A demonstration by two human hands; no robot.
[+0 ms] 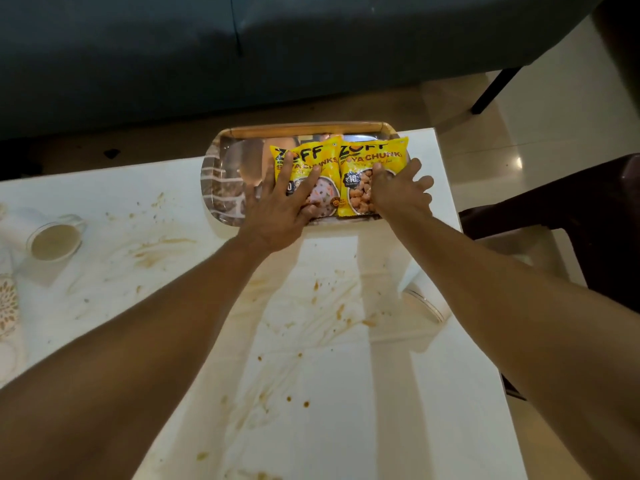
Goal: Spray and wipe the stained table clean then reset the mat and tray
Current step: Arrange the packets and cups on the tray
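Observation:
A white table [332, 382] is smeared and spotted with brown stains [156, 249]. At its far edge lies a shiny oblong tray [225, 188] with a wooden-coloured rim. Two yellow soya-chunk packets lie side by side in it. My left hand [277, 213] lies over the left packet [311, 155], two fingers stretched across it and the others curled at its lower part. My right hand [398, 195] grips the lower part of the right packet [372, 155], fingers curled into it. A patterned white mat [7, 303] shows at the left edge.
A glass cup [55, 242] of pale milky drink stands on the table at the left. A dark grey sofa [242, 46] runs behind the table. A dark chair [571, 209] stands close to the table's right side. A white round object [427, 304] sits below the right edge.

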